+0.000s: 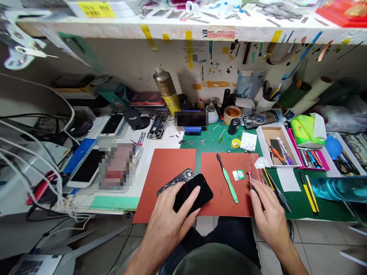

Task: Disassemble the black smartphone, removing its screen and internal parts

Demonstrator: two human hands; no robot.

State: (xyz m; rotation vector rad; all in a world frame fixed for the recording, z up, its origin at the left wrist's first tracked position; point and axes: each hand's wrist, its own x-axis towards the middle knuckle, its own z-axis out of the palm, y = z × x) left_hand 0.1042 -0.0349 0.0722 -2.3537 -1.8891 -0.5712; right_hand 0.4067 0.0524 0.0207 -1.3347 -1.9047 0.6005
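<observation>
My left hand (170, 212) grips a black phone screen (202, 193) by its edges, fingers along the top and thumb below. Partly under the screen and my fingers lies an opened phone body (179, 179) with its inner parts showing. At the right edge of the red-brown mat (212, 172), my right hand (268, 202) has its thumb and forefinger closed on a thin screwdriver (249, 175) with a reddish end; my fingers hide its lower part. Between the hands lie a green toothbrush (228, 181) and a small green-and-white packet (238, 175).
Beside my right hand are tweezers (278, 191) and pens (308, 193). A white tray (279, 165) of tools stands behind them, and a blue bottle (341, 189) lies at far right. Several phones, including a white one (86, 168), and cables (57, 179) are left. A shelf (172, 30) overhangs the bench.
</observation>
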